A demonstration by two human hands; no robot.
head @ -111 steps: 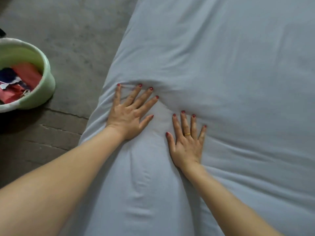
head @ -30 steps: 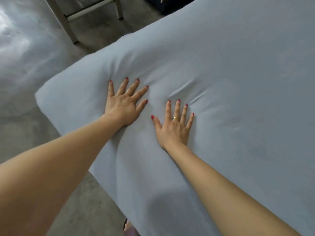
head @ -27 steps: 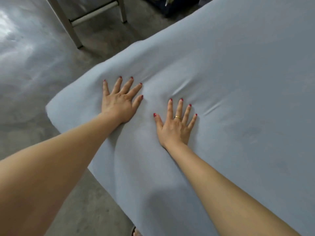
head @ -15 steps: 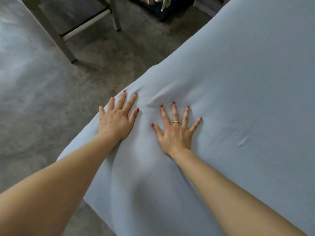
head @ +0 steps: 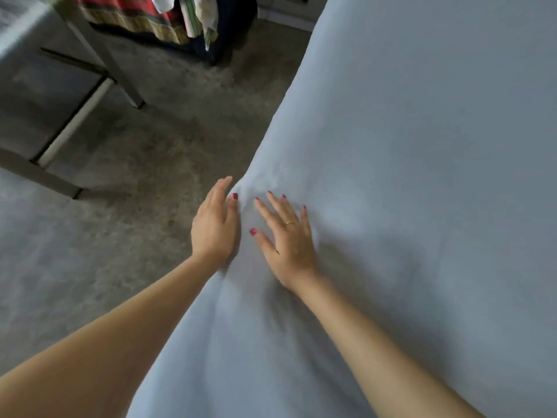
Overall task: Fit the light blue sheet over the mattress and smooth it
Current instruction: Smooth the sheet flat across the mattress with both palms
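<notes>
Light blue sheet point(head: 422, 146) under 2 flat palms, left hand point(head: 214, 226) and right hand point(head: 287, 239).

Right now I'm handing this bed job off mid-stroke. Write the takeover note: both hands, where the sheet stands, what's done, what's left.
Left hand: open, pressed against the side of the light blue sheet at the mattress edge, fingers pointing forward.
Right hand: open, fingers spread, flat on top of the sheet just inside that edge.
Sheet: covers all of the mattress in view; the far surface looks smooth.
Left to do: a small bunch of wrinkles sits between the fingertips, and soft folds run back along the edge toward the forearms. Smooth these out. Whether the corners are tucked is out of view.
</notes>
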